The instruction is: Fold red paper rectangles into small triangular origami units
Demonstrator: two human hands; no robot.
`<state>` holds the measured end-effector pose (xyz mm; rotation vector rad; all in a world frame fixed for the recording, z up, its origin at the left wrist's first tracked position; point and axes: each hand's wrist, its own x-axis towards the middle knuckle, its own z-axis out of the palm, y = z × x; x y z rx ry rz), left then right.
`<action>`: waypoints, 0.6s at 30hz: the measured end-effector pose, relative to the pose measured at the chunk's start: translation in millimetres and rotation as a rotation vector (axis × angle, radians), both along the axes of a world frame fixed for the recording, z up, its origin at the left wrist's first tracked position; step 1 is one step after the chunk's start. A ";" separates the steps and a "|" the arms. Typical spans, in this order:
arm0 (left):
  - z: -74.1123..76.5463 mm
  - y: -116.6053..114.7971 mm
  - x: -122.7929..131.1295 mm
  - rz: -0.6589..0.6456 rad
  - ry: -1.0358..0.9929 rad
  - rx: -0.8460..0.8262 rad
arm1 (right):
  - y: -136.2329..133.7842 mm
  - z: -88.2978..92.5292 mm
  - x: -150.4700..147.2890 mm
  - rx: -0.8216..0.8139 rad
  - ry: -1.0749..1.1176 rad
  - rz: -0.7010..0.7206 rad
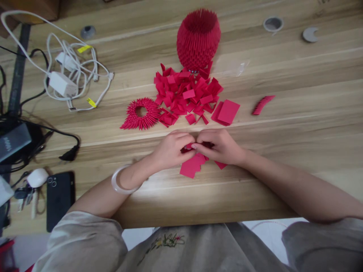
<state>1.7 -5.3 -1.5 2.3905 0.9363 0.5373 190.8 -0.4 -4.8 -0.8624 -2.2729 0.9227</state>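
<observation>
My left hand (176,148) and my right hand (219,146) meet at the middle of the table, thumbs and fingers pinched on a small red paper piece (187,146) that they mostly cover. Flat red paper slips (192,167) lie on the wood just below my hands. Beyond them is a loose heap of folded red paper pieces (188,92), with a stack of red paper rectangles (227,112) at its right. A spiky ring of folded red paper (141,113) lies to the left. Behind the heap stands a round red paper vase (199,39).
A short row of joined red pieces (262,104) lies at the right. White cables with adapters (62,85) tangle at the left. A black plug (69,153), a dark phone (60,200) and keys (26,194) lie nearer. A cable hole (273,24) is at the back.
</observation>
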 end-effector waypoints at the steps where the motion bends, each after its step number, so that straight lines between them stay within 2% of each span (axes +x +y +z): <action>1: 0.1 0.0 0.0 0.000 0.000 0.002 | 0.0 -0.1 0.0 -0.001 0.001 -0.001; 18: 0.4 -0.2 -0.3 0.009 0.008 0.008 | 0.1 0.3 0.0 0.011 0.000 0.000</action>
